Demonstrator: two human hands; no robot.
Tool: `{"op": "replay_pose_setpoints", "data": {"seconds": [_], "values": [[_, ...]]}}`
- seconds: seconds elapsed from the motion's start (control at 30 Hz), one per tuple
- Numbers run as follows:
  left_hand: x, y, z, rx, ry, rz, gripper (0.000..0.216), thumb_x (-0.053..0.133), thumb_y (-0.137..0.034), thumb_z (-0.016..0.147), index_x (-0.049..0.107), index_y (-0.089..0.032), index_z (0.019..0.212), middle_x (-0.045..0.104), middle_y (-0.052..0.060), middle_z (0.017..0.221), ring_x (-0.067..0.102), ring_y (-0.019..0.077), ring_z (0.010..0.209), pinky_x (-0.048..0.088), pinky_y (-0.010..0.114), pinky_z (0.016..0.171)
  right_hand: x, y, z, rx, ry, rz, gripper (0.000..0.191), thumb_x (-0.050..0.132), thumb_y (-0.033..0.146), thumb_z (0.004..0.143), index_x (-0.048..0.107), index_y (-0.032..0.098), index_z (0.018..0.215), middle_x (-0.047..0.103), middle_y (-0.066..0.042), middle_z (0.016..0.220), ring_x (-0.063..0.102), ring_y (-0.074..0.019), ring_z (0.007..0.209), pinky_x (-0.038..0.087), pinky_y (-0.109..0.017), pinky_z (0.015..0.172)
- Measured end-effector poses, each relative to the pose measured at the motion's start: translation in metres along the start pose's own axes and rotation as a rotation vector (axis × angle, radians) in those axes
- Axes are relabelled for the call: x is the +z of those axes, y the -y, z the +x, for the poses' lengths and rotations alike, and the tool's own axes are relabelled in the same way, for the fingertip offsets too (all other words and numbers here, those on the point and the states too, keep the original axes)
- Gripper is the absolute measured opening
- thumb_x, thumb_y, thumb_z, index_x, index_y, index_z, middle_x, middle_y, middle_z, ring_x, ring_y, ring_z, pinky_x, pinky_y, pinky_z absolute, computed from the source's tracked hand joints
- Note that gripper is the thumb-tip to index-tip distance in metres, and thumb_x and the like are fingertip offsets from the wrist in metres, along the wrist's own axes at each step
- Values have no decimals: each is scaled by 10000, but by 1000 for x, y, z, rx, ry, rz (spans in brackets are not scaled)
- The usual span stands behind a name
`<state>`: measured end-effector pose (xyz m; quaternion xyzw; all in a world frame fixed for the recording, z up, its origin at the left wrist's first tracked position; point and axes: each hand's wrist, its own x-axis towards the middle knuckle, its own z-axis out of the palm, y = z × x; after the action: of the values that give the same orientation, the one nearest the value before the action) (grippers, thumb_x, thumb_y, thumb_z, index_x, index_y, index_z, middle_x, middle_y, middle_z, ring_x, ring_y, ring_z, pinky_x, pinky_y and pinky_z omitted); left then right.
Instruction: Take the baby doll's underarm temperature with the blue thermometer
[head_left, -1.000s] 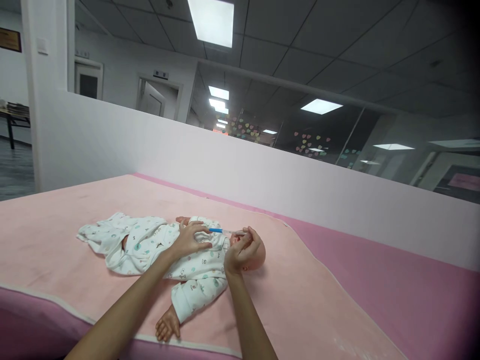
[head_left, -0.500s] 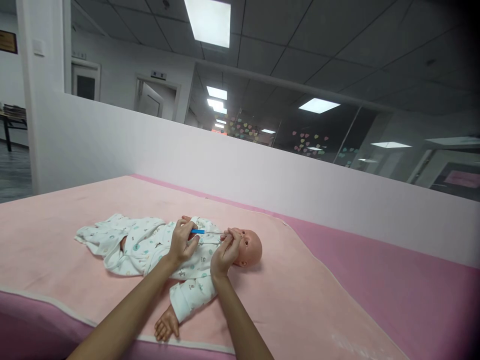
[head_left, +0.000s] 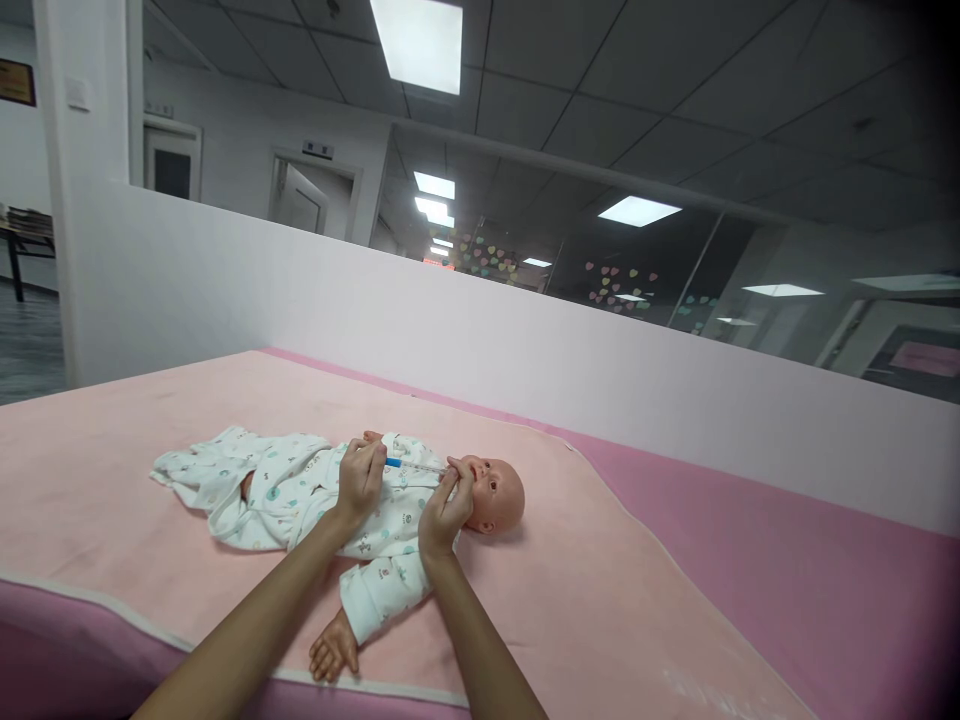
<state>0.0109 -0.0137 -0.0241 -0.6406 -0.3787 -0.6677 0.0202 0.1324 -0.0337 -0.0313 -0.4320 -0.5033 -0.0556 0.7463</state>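
- Blue at one end, pale and see-through along the rest: that was the slim tube [head_left: 416, 466], and it hung nearly level over the upper chest of a doll [head_left: 501, 497], just short of the head.
- Left hand [head_left: 361, 482] first: fingers folded round the blue end, a snug grip by the look of it, above the doll's printed suit [head_left: 300, 485].
- Over to the right hand [head_left: 447, 510]: fingers and thumb seemed to pinch the other end, near the doll's chin, though the hand itself covered much of that contact.
- Handling, then! Very light, one would judge, stiff and smooth, probably plastic, a touch slippery, and the thin clear stretch looked the likeliest part to bend or crack.
- Best place to take hold? The blue end, surely, with only a gentle pinch opposite to steady it.
- Underneath, the suit looked soft and loose, spread with the doll on a peach mat [head_left: 600, 600].
- Now for writing: a wall sign [head_left: 317, 150] showed up, too small to make out; a red strip [head_left: 439, 264] glowed farther back, unreadable too; a framed plaque [head_left: 16, 82] was no clearer.
- On the tube, any scale or brand was too fine to tell.
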Motion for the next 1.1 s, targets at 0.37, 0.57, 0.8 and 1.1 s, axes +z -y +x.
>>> {"op": "replay_pose_setpoints", "data": {"seconds": [0.37, 0.57, 0.8, 1.1], "values": [[1, 2, 1, 14, -34, 43, 458, 278, -305, 910, 528, -200, 541, 563, 33, 551, 477, 179, 620, 383, 306, 596, -2, 5, 2, -19, 12, -15, 241, 343, 276, 889, 547, 151, 920, 616, -90, 893, 564, -172, 871, 446, -323, 782], [3, 3, 0, -17, -23, 50, 446, 271, -314, 911, 512, -201, 553, 549, 31, 547, 476, 181, 632, 381, 299, 588, -1, 4, 2, 6, 24, -28, 263, 327, 291, 890, 547, 151, 920, 614, -84, 863, 570, -170, 827, 455, -312, 736], [4, 4, -1, -35, 22, 59, 404, 278, -290, 908, 492, -204, 577, 533, 27, 556, 468, 184, 651, 377, 298, 590, -1, 3, 2, 48, 40, 8, 264, 326, 298, 891, 537, 146, 931, 605, -82, 870, 563, -152, 753, 462, -297, 696], [3, 3, -1, -41, 41, 72, 357, 297, -274, 902, 507, -204, 623, 567, 30, 600, 473, 187, 669, 384, 303, 615, -1, 2, 1, 27, 41, 5, 259, 312, 286, 897, 528, 151, 943, 593, -79, 865, 551, -156, 775, 453, -299, 703]]}}
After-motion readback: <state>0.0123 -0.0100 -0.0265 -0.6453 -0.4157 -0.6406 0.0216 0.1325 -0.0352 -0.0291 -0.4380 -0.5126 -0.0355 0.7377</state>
